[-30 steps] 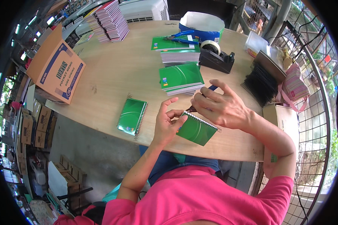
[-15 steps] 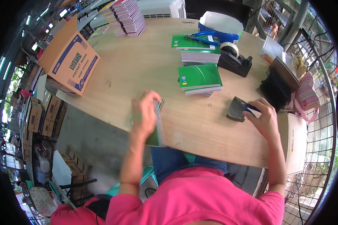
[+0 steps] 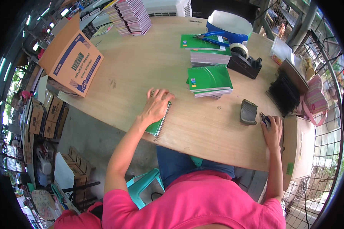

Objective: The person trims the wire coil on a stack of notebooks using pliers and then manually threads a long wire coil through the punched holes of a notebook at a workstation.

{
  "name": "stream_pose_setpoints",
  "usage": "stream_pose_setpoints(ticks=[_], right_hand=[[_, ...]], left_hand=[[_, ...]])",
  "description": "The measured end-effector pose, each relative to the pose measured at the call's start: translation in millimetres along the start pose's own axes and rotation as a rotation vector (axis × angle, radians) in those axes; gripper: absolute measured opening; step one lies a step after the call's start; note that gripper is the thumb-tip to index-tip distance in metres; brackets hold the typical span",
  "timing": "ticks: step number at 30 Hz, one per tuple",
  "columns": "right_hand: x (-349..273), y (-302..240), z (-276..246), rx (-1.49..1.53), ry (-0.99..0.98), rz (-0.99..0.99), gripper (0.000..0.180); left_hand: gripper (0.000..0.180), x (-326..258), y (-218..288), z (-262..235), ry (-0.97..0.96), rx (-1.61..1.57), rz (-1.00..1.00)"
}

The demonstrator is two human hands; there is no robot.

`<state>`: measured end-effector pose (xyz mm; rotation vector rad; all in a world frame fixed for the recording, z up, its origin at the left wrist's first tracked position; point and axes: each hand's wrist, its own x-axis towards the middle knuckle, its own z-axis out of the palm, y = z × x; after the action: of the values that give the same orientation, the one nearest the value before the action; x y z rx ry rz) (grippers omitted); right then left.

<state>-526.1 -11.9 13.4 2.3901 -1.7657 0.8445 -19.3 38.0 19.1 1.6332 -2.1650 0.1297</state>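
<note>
A green spiral notebook (image 3: 155, 126) lies near the front edge of the table, its wire coil along the right side. My left hand (image 3: 156, 108) rests over its far part, fingers curled at the top edge and hiding much of the cover. On the right, my right hand (image 3: 272, 133) is closed round small blue-handled pliers (image 3: 264, 117), low on the tabletop, with dark jaws poking out past the fingers. Just left of them sits a dark, worn block with a curved top (image 3: 249, 112), apart from the hand.
Two stacks of green notebooks (image 3: 210, 78) stand beyond my hands, one bearing another pair of blue-handled pliers (image 3: 212, 37). Beside them are a tape dispenser (image 3: 245, 64) and a cut-open blue box (image 3: 228, 24). A black brush (image 3: 284, 93) is at right, a carton (image 3: 74, 65) at left.
The notebook, tilted up on edge before, now lies flat under my left hand. My right hand has moved nearer to me with the pliers, away from the dark block.
</note>
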Motion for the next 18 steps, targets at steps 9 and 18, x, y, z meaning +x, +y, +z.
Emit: stream_pose_setpoints(ticks=[9, 18], right_hand=[[74.8, 36.4, 19.5, -0.275, -0.037, 0.142, 0.016], [82.7, 73.5, 38.4, -0.346, -0.047, 0.071, 0.017]], left_hand=[[0.029, 115.1, 27.3, 6.5, 0.064, -1.026, -0.692], [0.021, 113.8, 33.8, -12.6, 0.131, -0.94, -0.696]])
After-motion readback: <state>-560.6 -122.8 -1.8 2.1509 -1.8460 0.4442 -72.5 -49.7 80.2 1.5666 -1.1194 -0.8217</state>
